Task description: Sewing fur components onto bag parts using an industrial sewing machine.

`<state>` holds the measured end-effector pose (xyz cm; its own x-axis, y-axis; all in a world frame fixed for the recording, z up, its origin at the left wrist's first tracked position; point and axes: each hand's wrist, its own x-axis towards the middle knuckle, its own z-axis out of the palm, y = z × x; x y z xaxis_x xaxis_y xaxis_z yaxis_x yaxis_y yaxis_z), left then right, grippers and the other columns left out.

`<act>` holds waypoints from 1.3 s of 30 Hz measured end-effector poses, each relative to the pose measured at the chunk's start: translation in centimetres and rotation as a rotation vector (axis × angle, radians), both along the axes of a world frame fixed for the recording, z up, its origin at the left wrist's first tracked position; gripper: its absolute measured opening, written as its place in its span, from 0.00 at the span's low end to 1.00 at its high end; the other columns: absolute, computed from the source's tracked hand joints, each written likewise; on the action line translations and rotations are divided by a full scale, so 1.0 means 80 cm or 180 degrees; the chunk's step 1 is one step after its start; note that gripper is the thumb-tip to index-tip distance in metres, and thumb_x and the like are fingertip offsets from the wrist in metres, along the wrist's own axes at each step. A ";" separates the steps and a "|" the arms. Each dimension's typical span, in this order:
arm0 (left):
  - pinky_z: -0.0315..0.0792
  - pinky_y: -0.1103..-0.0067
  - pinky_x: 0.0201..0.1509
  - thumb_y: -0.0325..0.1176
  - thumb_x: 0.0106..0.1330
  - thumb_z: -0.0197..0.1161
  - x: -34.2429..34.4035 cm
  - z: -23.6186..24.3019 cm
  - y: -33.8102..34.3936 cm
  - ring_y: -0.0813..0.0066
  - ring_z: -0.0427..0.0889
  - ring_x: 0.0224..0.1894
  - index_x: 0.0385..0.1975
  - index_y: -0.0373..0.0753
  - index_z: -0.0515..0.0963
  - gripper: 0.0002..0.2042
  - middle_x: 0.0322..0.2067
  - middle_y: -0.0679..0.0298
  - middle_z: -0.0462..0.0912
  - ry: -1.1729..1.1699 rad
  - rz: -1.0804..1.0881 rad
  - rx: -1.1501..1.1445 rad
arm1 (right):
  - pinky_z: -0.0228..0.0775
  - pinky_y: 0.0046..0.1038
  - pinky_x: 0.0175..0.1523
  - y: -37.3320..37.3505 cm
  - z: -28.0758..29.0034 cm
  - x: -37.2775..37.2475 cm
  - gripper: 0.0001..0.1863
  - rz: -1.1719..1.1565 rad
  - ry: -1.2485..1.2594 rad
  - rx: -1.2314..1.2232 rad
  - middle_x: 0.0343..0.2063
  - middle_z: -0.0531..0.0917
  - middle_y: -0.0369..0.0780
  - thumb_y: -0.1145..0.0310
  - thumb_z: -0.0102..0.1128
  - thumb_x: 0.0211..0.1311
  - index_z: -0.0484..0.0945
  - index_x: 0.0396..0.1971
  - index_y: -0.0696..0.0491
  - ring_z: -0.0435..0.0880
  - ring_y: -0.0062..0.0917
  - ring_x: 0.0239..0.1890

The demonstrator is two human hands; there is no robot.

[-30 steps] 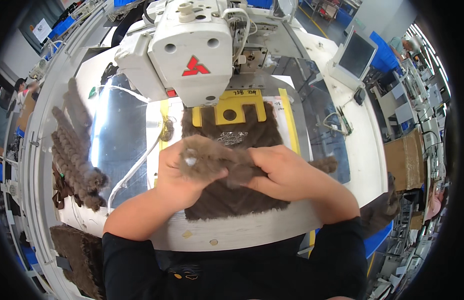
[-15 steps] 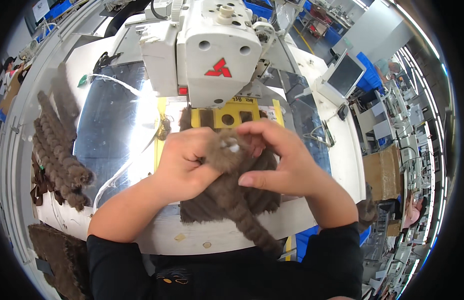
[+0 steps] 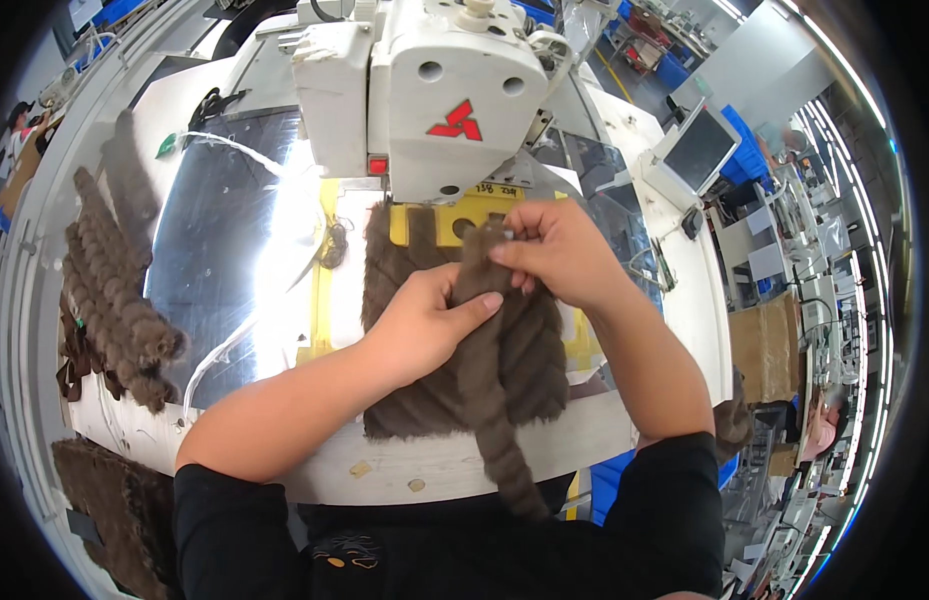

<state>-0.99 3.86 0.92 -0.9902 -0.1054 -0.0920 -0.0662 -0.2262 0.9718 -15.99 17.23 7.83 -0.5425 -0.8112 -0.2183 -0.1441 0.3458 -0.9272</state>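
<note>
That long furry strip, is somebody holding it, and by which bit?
Yes: the right hand pinches the furry strip at its upper end, and the left hand holds it a little lower down.

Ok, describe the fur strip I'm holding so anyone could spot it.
Below the white machine lies a brown fur panel. Over it runs a long fur strip. Unlike the fur pieces at far left, it is held by the left hand and right hand.
</note>
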 end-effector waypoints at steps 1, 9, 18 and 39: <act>0.75 0.79 0.45 0.30 0.72 0.63 -0.005 -0.004 0.000 0.82 0.79 0.38 0.46 0.31 0.80 0.09 0.36 0.65 0.85 -0.0113 0.0007 0.0205 | 0.70 0.19 0.24 -0.002 -0.018 -0.015 0.09 -0.0023 -0.0097 -0.0099 0.21 0.81 0.34 0.72 0.68 0.64 0.79 0.27 0.59 0.79 0.14 0.21; 0.77 0.77 0.45 0.25 0.75 0.56 -0.018 -0.022 -0.043 0.78 0.82 0.39 0.55 0.32 0.75 0.12 0.38 0.60 0.84 -0.0211 0.0884 -0.0995 | 0.73 0.23 0.21 -0.078 -0.074 -0.043 0.11 -0.0075 -0.0075 0.0027 0.19 0.81 0.40 0.72 0.68 0.63 0.80 0.28 0.65 0.82 0.21 0.19; 0.77 0.62 0.50 0.20 0.60 0.53 -0.005 0.010 -0.074 0.47 0.83 0.42 0.57 0.39 0.81 0.23 0.41 0.50 0.83 0.0116 -0.0099 -0.3747 | 0.77 0.38 0.44 -0.094 -0.087 -0.036 0.17 0.0074 0.1641 0.0265 0.28 0.85 0.44 0.65 0.74 0.48 0.84 0.39 0.56 0.85 0.43 0.36; 0.73 0.74 0.32 0.31 0.53 0.60 -0.036 -0.021 -0.088 0.70 0.82 0.30 0.36 0.42 0.78 0.10 0.48 0.60 0.87 0.1266 0.0135 -0.5723 | 0.80 0.42 0.44 -0.108 -0.116 -0.081 0.18 0.0110 0.2533 0.0182 0.27 0.86 0.53 0.61 0.73 0.42 0.86 0.25 0.62 0.88 0.48 0.37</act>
<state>-3.87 -3.14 -0.73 -0.9170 0.1776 0.3573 0.1778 0.9835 -0.0326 -22.45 8.58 -1.42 -0.5276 -0.8297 0.1821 -0.7668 0.3729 -0.5224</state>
